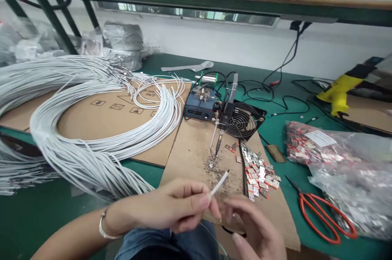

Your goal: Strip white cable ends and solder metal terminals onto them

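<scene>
My left hand (171,207) pinches the end of a thin white wire (219,182), whose stripped tip points up and to the right. My right hand (255,227) is just right of it, fingers curled loosely near the wire, and I cannot make out anything in them. Above both hands, a fixed soldering iron (219,139) points down at a cardboard sheet (190,149) speckled with solder bits. A pile of small red-and-silver circuit boards (259,172) lies just right of the iron.
A large coil of white wires (92,149) lies at left on cardboard. A blue soldering station (200,104) and a small black fan (243,121) stand behind the iron. Orange-handled scissors (324,215) and plastic bags of parts (337,158) lie at right. A yellow tool (339,90) is far right.
</scene>
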Demonstrator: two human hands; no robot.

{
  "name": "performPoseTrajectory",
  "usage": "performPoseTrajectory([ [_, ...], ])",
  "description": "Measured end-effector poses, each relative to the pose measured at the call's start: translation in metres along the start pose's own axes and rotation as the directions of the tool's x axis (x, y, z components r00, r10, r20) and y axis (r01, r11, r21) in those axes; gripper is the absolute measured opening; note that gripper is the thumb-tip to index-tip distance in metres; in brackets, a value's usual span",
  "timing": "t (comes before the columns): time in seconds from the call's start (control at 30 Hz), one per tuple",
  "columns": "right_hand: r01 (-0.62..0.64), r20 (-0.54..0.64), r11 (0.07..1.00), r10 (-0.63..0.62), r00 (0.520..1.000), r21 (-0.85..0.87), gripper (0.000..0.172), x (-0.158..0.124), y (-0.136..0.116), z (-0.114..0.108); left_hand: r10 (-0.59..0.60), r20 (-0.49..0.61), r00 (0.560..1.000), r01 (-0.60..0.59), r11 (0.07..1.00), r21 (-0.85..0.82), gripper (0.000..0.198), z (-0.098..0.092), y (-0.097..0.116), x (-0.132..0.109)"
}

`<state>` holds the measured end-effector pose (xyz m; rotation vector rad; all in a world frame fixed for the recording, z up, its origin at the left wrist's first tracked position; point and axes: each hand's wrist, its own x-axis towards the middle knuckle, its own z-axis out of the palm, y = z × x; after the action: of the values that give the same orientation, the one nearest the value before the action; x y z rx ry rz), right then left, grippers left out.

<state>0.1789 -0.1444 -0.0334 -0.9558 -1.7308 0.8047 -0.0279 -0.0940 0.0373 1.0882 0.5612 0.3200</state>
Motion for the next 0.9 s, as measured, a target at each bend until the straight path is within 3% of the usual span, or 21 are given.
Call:
performPoseTrajectory([
  [0.07, -0.156, -0.002, 0.969, 0.159, 0.987, 0.190, 0.028, 0.005, -0.003, 0.011, -0.075, -0.006, 0.997, 0.075, 0.997, 0.033, 0.040, 0.001, -0.019, 0.000],
  [0.13, -0.281, 0.028, 0.914, 0.285, 0.958, 0.291, 0.010, 0.011, -0.007, 0.018, -0.140, -0.014, 0.990, 0.141, 0.988, 0.060, 0.042, -0.001, -0.032, -0.002],
  [0.17, -0.317, 0.044, 0.891, 0.321, 0.946, 0.325, 0.003, 0.013, -0.008, 0.020, -0.164, -0.029, 0.986, 0.165, 0.984, 0.068, 0.042, -0.002, -0.037, -0.004],
  [0.3, -0.439, 0.104, 0.827, 0.431, 0.896, 0.352, 0.007, 0.014, -0.010, 0.021, -0.232, -0.067, 0.970, 0.235, 0.971, 0.048, 0.043, -0.002, -0.052, -0.007],
  [0.43, -0.515, 0.250, 0.797, 0.454, 0.855, 0.314, 0.010, 0.012, -0.011, 0.018, -0.154, -0.172, 0.973, 0.132, 0.982, -0.135, 0.046, 0.006, -0.067, -0.001],
  [0.53, -0.538, 0.278, 0.776, 0.465, 0.841, 0.329, 0.011, 0.011, -0.012, 0.022, -0.093, -0.262, 0.960, 0.040, 0.978, -0.203, 0.042, 0.011, -0.072, 0.003],
  [0.67, -0.471, 0.211, 0.671, 0.435, 0.875, 0.572, 0.017, 0.016, -0.013, 0.028, -0.083, -0.256, 0.963, 0.029, 0.978, -0.208, 0.037, 0.011, -0.070, 0.003],
  [0.77, -0.378, 0.098, 0.628, 0.433, 0.896, 0.680, 0.027, 0.023, -0.012, 0.020, -0.080, -0.196, 0.977, 0.031, 0.970, -0.241, 0.037, 0.008, -0.071, 0.000],
  [0.87, -0.217, -0.161, 0.668, 0.456, 0.875, 0.712, 0.028, 0.025, -0.009, 0.008, -0.037, -0.256, 0.966, -0.045, 0.950, -0.308, 0.036, 0.005, -0.074, 0.000],
  [0.9, -0.230, -0.180, 0.716, 0.447, 0.876, 0.659, 0.023, 0.023, -0.008, 0.007, -0.022, -0.289, 0.957, -0.077, 0.942, -0.327, 0.035, 0.004, -0.075, 0.000],
])
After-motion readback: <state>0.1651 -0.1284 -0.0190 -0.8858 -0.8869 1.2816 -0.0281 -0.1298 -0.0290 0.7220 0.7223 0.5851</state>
